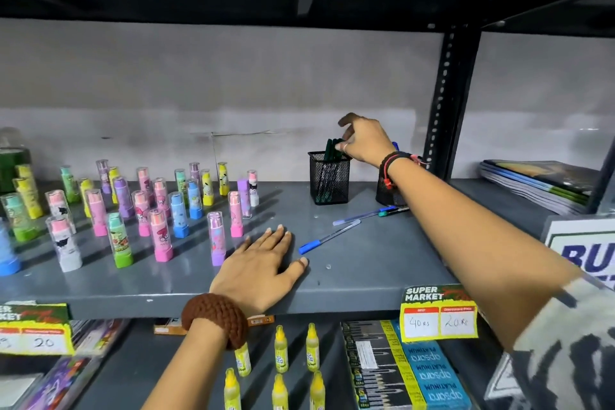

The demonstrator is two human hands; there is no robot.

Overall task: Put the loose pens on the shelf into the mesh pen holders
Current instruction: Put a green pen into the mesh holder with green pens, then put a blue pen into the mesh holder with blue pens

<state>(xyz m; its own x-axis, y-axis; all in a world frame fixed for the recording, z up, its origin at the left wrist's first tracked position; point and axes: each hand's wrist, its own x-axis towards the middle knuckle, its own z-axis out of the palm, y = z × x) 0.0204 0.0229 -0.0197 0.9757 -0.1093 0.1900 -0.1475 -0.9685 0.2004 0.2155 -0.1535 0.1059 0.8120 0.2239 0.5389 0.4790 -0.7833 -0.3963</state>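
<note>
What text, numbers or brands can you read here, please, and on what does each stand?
"SUPER MARKET", "40 rs", "20 Rs": right price tag.
"20", part "KET": left price tag.
"apsara PLATINUM", upside down: blue box.
"BU", cut off: white sign.
Glue bottles' labels, tags' small headings: too blurred.

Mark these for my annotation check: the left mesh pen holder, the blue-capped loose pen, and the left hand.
Left mesh pen holder (pixel 328 181), head view, front mesh wall.
Blue-capped loose pen (pixel 327 237), head view, middle of its clear barrel.
Left hand (pixel 259 271), head view, back of the hand, flat on the shelf.
</note>
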